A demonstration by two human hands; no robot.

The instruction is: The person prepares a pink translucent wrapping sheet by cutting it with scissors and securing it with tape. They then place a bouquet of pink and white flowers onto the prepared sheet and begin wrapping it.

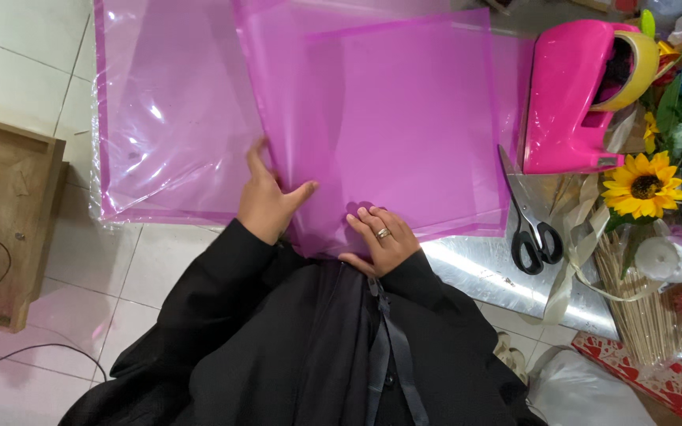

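Black sleeves fill the lower middle of the frame, and from them our two hands reach up onto the pink wrapping sheets (404,118). Our left hand (266,197) lies flat with fingers together and thumb splayed out to the right, pressing on the sheets where the large sheet meets the smaller upper one. Our right hand (380,241), a ring on one finger, rests with fingers loosely spread on the lower edge of the top sheet, just right of centre; it pinches nothing that we can see.

We see the sheets spanning the upper half of the frame, overlapped and slightly skewed, so that their edges run at small angles to each other. A wider sheet in clear film reaches to the upper left, where its left edge hangs out past the table over the white tiled floor (17,63). The top sheet's right edge ends just short of the black-handled scissors (532,221), which lie on the bare metal table (475,272) at centre right.

Above the scissors stands a pink tape dispenser (566,95), touching the sheets' right margin. A sunflower (645,185) and a bundle of wooden sticks (645,315) crowd the right edge. A wooden box (5,229) sits on the floor at the left, well apart from the sheets.
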